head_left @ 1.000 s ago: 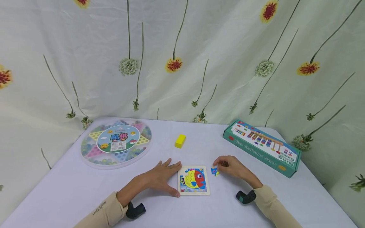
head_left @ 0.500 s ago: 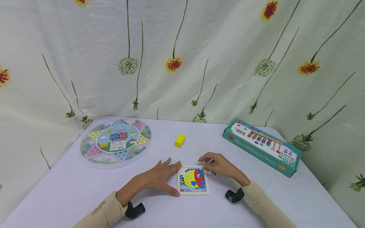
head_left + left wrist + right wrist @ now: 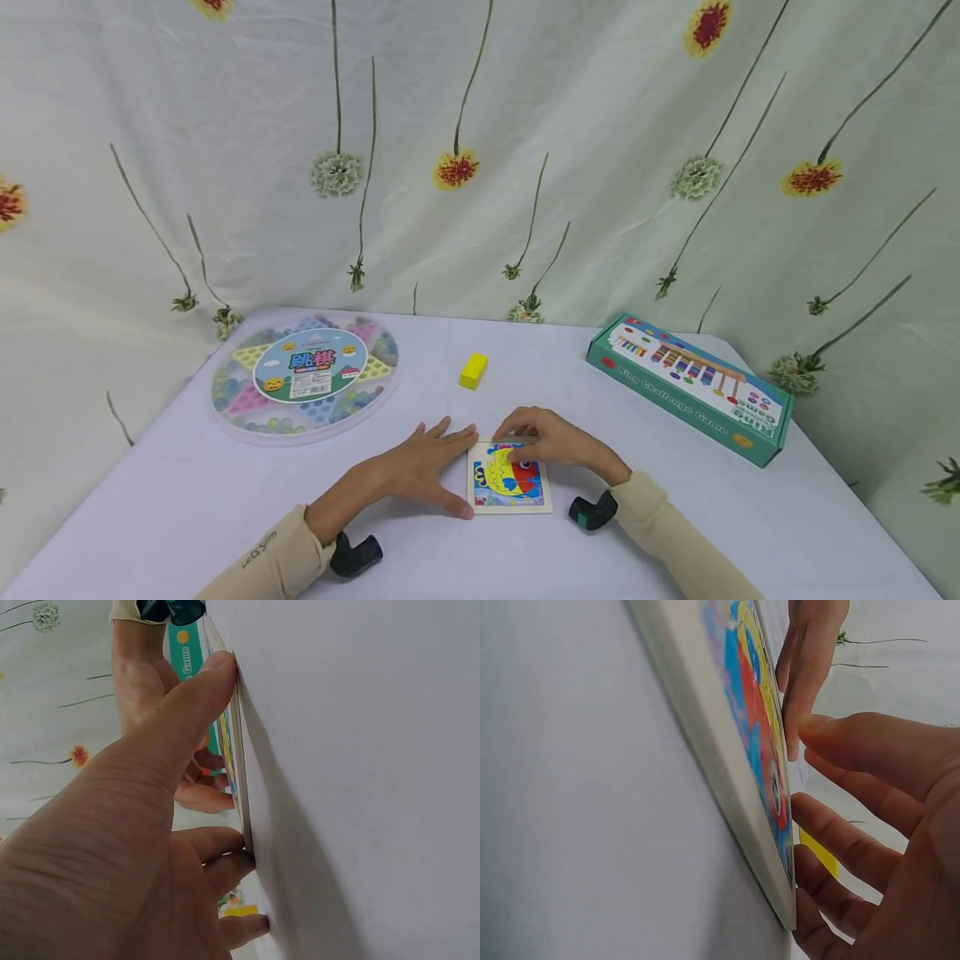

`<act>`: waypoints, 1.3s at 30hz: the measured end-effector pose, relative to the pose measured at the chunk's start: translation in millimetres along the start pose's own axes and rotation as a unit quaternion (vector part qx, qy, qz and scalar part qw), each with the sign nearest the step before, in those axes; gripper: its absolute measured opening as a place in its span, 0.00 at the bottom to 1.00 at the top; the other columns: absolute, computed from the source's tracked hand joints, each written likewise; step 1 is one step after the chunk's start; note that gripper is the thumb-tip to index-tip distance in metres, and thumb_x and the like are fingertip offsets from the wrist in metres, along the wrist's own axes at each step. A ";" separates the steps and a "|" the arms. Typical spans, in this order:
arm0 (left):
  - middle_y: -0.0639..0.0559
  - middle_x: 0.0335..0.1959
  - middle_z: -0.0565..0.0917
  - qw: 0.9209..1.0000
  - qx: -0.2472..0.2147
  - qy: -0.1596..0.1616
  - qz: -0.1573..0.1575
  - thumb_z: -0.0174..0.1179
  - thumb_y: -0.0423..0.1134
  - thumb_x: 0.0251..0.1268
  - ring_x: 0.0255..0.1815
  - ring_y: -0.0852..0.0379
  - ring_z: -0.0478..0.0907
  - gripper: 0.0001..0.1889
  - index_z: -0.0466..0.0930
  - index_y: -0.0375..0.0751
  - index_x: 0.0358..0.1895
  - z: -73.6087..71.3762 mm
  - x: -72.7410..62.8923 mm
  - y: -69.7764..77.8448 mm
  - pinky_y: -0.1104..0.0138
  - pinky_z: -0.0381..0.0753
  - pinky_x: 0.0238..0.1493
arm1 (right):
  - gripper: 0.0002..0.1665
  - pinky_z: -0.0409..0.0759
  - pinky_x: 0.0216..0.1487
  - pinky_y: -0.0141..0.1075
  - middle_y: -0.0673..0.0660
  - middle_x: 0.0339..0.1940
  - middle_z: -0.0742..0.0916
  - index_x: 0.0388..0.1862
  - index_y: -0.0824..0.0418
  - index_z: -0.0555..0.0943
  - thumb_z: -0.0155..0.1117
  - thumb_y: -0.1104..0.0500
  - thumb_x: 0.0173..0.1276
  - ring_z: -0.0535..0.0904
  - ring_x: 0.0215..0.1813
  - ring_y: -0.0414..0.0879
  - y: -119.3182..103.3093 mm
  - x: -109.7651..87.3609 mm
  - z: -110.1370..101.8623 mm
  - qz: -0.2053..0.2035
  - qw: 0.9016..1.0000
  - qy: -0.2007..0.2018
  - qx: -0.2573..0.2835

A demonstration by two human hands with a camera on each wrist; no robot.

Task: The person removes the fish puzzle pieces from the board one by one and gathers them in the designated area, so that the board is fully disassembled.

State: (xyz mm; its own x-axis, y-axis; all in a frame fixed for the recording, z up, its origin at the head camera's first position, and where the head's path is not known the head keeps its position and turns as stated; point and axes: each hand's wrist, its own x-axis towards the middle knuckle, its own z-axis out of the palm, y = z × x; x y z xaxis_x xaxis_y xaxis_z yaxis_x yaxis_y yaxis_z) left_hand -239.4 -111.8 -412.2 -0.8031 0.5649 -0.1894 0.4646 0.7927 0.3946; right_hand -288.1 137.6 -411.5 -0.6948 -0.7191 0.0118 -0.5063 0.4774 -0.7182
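Observation:
A square fish puzzle [image 3: 507,483] in a pale wooden frame lies flat on the white table. Spread along its left edge, my left hand [image 3: 423,462] touches the near corner with the thumb [image 3: 217,671] and the far corner with fingertips. My right hand [image 3: 558,437] arches over the puzzle's far right part and hides some of the red head. Its thumb [image 3: 870,739] stands over the picture, while the other fingers, lightly bent, reach the frame's far edge. Nothing shows between these fingers. The area right of the frame is partly covered by this hand.
A yellow block [image 3: 473,371] lies behind the puzzle. At the back left sits a round Chinese checkers set [image 3: 307,375]. A green Ring Challenge Game box [image 3: 688,387] is at the back right. Behind the table hangs a flower-patterned cloth [image 3: 585,100].
My right hand has moved left, from a small blue puzzle piece beside the frame to over the puzzle. The piece has gone out of sight behind this hand. My left hand stays put.

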 end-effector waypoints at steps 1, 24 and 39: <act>0.55 0.76 0.56 1.000 0.000 0.000 0.001 0.66 0.69 0.44 0.78 0.41 0.41 0.54 0.56 0.49 0.75 -0.1 0.2 -0.1 0.38 0.40 0.72 | 0.14 0.74 0.56 0.42 0.52 0.50 0.83 0.49 0.57 0.83 0.66 0.61 0.63 0.75 0.53 0.49 0.2 0.8 0.4 0.001 1.000 -0.003 0.000; 0.56 0.76 0.56 1.000 0.007 -0.002 0.000 0.66 0.70 0.44 0.78 0.42 0.41 0.55 0.55 0.49 0.75 -0.8 -0.8 0.3 0.39 0.39 0.72 | 0.16 0.71 0.57 0.42 0.50 0.50 0.77 0.50 0.54 0.85 0.67 0.62 0.62 0.65 0.57 0.48 2.8 6.4 5.0 0.006 0.999 -0.028 -0.032; 0.56 0.77 0.55 1.000 0.004 -0.003 0.000 0.66 0.69 0.44 0.78 0.42 0.41 0.55 0.55 0.49 0.75 0.1 -0.2 0.2 0.38 0.39 0.72 | 0.16 0.69 0.56 0.43 0.50 0.49 0.77 0.49 0.51 0.85 0.66 0.61 0.63 0.65 0.57 0.48 1.4 5.2 5.4 0.004 0.998 -0.029 -0.056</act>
State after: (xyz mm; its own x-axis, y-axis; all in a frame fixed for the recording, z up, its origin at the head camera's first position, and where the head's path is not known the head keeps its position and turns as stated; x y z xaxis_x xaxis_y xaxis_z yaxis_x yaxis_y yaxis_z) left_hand -239.1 -111.8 -412.1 -0.8005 0.5667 -0.1949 0.4677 0.7941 0.3882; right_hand -289.8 131.8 -416.1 -0.6702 -0.7413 -0.0364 -0.5566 0.5345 -0.6360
